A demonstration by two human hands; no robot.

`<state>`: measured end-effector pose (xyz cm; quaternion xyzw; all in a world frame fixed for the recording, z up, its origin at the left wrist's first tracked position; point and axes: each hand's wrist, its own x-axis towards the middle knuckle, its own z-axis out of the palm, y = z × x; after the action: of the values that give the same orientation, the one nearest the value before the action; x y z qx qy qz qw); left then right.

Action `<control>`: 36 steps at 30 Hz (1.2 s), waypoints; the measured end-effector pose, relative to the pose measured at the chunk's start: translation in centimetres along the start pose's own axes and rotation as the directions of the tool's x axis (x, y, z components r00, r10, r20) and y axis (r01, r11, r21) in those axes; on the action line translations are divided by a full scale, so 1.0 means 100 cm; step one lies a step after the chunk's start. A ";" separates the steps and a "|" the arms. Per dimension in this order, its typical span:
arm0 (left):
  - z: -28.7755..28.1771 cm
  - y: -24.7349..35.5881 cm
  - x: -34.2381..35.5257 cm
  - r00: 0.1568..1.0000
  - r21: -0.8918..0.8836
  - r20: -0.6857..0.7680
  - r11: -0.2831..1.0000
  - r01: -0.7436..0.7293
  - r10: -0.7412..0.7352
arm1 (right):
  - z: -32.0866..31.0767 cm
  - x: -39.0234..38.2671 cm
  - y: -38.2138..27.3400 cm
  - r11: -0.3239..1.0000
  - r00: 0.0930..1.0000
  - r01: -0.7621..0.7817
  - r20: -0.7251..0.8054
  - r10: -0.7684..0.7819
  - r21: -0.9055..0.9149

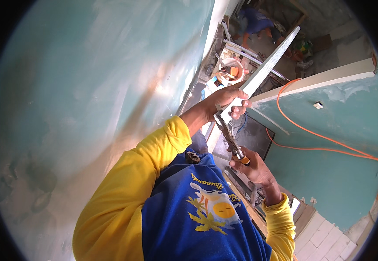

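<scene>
My left hand [227, 102] is closed around the near end of a long white strip [270, 65], which slants up and away to the right. In my right hand [255, 167] is a metal hand tool [230, 138] with an orange-and-black grip. The tool's curved head lies against or very close to the strip's near end, just below my left fingers; whether it touches I cannot tell. The exact kind of tool is unclear.
A plastered green wall [89, 87] rises close on my left. Beyond my hands stands a white bucket [232, 71] with an orange item inside. An orange cable [310, 128] hangs over a white-topped low wall [319, 82]. Another person [256, 21] is at the far end.
</scene>
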<state>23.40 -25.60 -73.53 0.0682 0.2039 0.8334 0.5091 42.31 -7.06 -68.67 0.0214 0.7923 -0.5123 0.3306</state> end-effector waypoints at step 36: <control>-0.006 -0.015 0.010 0.993 -0.045 -0.121 0.999 -0.018 0.012 | 0.074 -0.027 0.022 0.985 0.808 0.164 -0.566 -0.164 -0.051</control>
<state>23.96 -24.33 -74.78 0.0075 0.2144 0.8443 0.4910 48.97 -11.26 -70.82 0.1045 0.8536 -0.5092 0.0347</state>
